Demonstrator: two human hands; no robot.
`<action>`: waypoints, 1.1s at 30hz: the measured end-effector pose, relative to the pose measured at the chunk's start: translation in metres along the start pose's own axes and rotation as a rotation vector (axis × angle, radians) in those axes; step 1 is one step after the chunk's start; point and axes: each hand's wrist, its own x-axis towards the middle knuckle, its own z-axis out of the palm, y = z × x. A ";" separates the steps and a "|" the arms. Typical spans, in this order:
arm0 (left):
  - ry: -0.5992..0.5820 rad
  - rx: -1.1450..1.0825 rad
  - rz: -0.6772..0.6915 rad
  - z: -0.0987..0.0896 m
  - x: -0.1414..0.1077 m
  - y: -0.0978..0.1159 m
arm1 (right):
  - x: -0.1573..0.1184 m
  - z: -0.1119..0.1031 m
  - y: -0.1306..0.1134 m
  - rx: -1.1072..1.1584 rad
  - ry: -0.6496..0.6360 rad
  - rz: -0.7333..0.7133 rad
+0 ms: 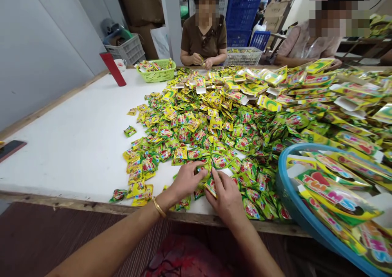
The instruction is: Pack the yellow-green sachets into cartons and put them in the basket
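My left hand (187, 180) is closed on a small green candy packet (204, 171), thumb and fingers pinching its edge. Close beside it, my right hand (226, 196) has its fingers around another small packet (211, 186), partly covered by those fingers. Both hands are just above the near edge of the white table, almost touching. Around them spreads a large heap of green and yellow candy packets (183, 134). A short row of yellow packets (134, 175) lies left of my left hand.
To the right, a blue basin (283, 179) holds printed cartons. More cartons (272, 77) lie on the far heap. A lime basket (156, 76), a red tumbler (114, 69), a mug (121, 65) and a phone (12, 149) are on the white table (76, 146). Two people sit opposite.
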 end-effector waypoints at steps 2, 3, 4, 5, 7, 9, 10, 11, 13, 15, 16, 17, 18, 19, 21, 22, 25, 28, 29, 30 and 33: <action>-0.139 0.087 -0.017 -0.011 0.007 0.004 | 0.000 -0.002 -0.001 -0.016 -0.010 -0.024; -0.206 0.125 0.004 -0.016 0.010 0.007 | 0.000 -0.002 -0.002 -0.022 -0.015 -0.034; -0.265 0.157 0.036 -0.021 0.012 0.009 | 0.000 -0.003 -0.003 -0.027 -0.018 -0.042; -0.313 0.180 0.070 -0.025 0.014 0.011 | 0.000 -0.004 -0.003 -0.031 -0.018 -0.050; -0.379 0.202 0.119 -0.028 0.017 0.015 | 0.001 -0.005 -0.004 -0.039 -0.009 -0.063; -0.384 0.216 0.148 -0.028 0.019 0.018 | 0.001 -0.005 -0.004 -0.041 0.013 -0.070; -0.374 0.228 0.164 -0.027 0.020 0.019 | 0.001 -0.005 -0.004 -0.043 0.023 -0.073; -0.361 0.245 0.183 -0.026 0.021 0.019 | 0.001 -0.005 -0.003 -0.046 0.035 -0.077; -0.357 0.302 0.236 -0.023 0.025 0.020 | 0.000 -0.004 -0.003 -0.056 0.053 -0.083; -0.396 0.362 0.281 -0.022 0.029 0.021 | 0.000 -0.004 -0.003 -0.066 0.058 -0.092; -0.424 0.376 0.291 -0.023 0.030 0.021 | -0.001 -0.004 -0.003 -0.069 0.058 -0.093; -0.457 0.370 0.293 -0.023 0.031 0.022 | -0.001 -0.004 -0.003 -0.070 0.061 -0.094; -0.494 0.343 0.295 -0.025 0.032 0.024 | -0.001 -0.005 -0.002 -0.068 0.066 -0.095; -0.538 0.299 0.301 -0.026 0.032 0.026 | -0.002 -0.006 -0.002 -0.062 0.073 -0.098; -0.620 0.218 0.332 -0.028 0.029 0.031 | -0.002 -0.007 -0.001 -0.040 0.095 -0.108; -0.634 0.207 0.346 -0.028 0.027 0.034 | -0.002 -0.007 -0.001 -0.028 0.108 -0.113; -0.503 0.294 0.306 -0.025 0.021 0.039 | -0.002 -0.008 0.000 -0.011 0.149 -0.108; -0.322 0.379 0.191 -0.015 0.017 0.036 | 0.000 -0.008 -0.001 -0.032 0.149 -0.096; -0.287 0.401 0.169 -0.011 0.015 0.033 | 0.000 -0.007 -0.001 -0.040 0.140 -0.099; -0.261 0.419 0.160 -0.007 0.014 0.031 | 0.000 -0.007 -0.002 -0.046 0.132 -0.103; -0.187 0.433 0.181 0.001 0.012 0.026 | -0.001 -0.007 -0.002 -0.055 0.125 -0.103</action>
